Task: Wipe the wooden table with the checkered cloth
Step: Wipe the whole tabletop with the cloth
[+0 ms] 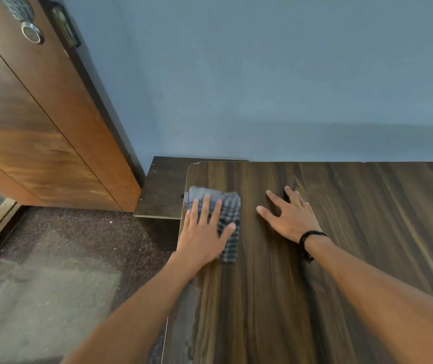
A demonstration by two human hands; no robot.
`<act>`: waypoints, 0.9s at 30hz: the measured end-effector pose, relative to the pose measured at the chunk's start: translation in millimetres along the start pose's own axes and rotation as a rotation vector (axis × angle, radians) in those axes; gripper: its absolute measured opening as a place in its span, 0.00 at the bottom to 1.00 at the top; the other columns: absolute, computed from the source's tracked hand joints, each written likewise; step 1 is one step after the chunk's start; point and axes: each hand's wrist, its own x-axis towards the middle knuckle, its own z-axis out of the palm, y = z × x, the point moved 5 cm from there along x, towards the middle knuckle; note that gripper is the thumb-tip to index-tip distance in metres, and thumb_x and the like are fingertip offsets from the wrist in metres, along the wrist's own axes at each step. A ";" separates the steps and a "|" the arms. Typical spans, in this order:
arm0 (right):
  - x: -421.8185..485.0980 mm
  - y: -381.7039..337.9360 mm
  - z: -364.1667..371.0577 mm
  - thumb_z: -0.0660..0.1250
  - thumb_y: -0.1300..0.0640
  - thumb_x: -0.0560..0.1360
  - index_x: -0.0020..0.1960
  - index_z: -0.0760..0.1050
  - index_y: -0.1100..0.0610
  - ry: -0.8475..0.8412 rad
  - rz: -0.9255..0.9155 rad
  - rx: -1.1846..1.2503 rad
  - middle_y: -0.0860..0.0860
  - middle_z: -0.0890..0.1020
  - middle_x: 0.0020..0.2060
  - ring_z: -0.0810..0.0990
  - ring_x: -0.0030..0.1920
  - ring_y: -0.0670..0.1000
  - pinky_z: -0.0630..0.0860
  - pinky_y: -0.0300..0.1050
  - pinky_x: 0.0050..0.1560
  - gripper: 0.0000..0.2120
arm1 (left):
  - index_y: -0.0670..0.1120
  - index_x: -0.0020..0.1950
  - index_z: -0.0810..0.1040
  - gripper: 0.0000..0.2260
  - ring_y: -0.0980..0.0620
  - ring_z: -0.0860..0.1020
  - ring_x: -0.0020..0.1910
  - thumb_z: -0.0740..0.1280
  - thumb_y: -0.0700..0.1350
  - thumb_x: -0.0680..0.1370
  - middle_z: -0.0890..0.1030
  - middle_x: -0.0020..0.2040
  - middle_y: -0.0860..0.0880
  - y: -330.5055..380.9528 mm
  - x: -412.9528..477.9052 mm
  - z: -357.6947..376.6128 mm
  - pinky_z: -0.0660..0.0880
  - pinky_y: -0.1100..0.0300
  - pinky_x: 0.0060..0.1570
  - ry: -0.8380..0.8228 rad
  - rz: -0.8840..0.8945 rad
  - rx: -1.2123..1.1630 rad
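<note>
A dark wooden table (315, 285) fills the lower right of the head view. Near its far left corner lies a folded grey and dark checkered cloth (230, 208). My left hand (205, 232) presses flat on the cloth with fingers spread, covering its left half. The cloth looks blurred. To the right of the cloth, my right hand (289, 215) rests flat on bare wood, fingers apart, holding nothing. A black band circles its wrist.
A lower dark wooden stand (163, 190) sits beside the table's left far corner. A blue wall (262, 88) runs directly behind the table. A brown wooden door (39, 114) stands at the left over a dark speckled floor (65, 258).
</note>
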 end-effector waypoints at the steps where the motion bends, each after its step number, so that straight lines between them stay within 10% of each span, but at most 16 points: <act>1: -2.8 2.2 2.2 0.50 0.26 0.78 0.82 0.51 0.38 -0.021 -0.011 -0.013 0.52 0.46 0.83 0.43 0.82 0.56 0.44 0.58 0.79 0.36 | 0.60 0.75 0.28 0.33 0.46 0.36 0.78 0.35 0.73 0.76 0.35 0.79 0.50 -2.2 -21.1 5.5 0.34 0.48 0.71 0.026 0.000 0.006; 27: -14.8 7.0 14.3 0.40 0.28 0.80 0.82 0.49 0.39 0.199 -0.063 -0.151 0.53 0.50 0.83 0.46 0.82 0.56 0.44 0.57 0.80 0.34 | 0.54 0.80 0.37 0.36 0.44 0.39 0.79 0.37 0.71 0.78 0.38 0.80 0.47 7.2 -7.6 -11.1 0.38 0.48 0.75 0.068 -0.136 0.016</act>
